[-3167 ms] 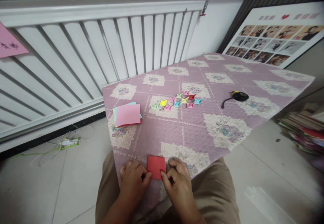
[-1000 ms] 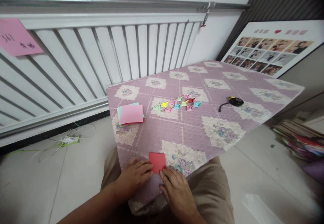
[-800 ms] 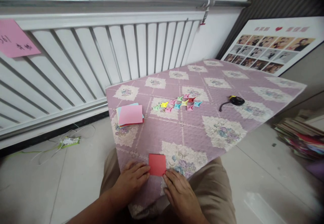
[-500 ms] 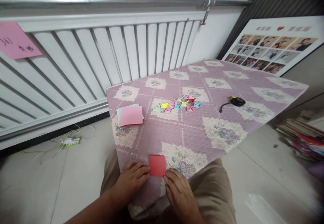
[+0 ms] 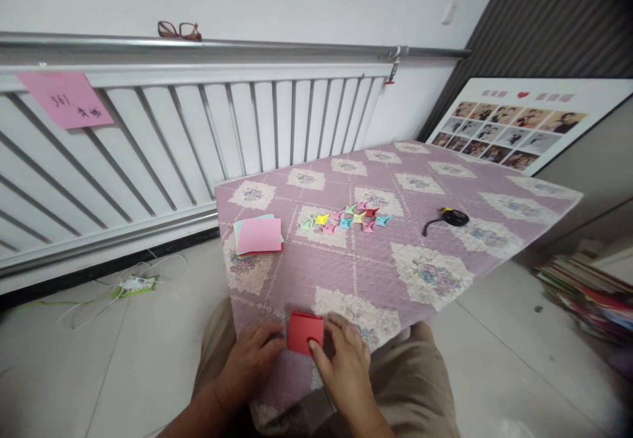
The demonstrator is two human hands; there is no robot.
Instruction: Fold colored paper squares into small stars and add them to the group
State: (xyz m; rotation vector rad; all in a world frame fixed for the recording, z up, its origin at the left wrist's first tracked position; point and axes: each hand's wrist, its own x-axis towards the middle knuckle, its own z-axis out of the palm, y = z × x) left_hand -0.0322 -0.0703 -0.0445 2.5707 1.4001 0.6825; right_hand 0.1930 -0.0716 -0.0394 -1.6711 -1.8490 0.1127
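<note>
A folded red paper square (image 5: 302, 334) rests near the front corner of the table, its top edge showing separate layers. My right hand (image 5: 346, 362) grips its right side, the thumb on top and the fingers along the edge. Just left of the paper lies my left hand (image 5: 254, 359), fingers resting on the cloth and holding nothing that I can see. Farther back at the left is a stack of coloured paper sheets (image 5: 260, 235), pink on top. Several small folded paper pieces (image 5: 346, 219) in pink, green, yellow, blue and red sit mid-table.
A black coiled cable (image 5: 453, 218) lies right of the folded pieces on the patterned tablecloth (image 5: 306, 273). Behind stand a white radiator (image 5: 267, 121) and a photo board (image 5: 504, 125). Glasses (image 5: 179, 30) sit on the pipe. A power strip (image 5: 136, 285) is on the floor.
My right thumb has moved onto the red paper, whose layers now show slightly parted at the top. My left fingers have come off its left edge. The camera view has tilted up.
</note>
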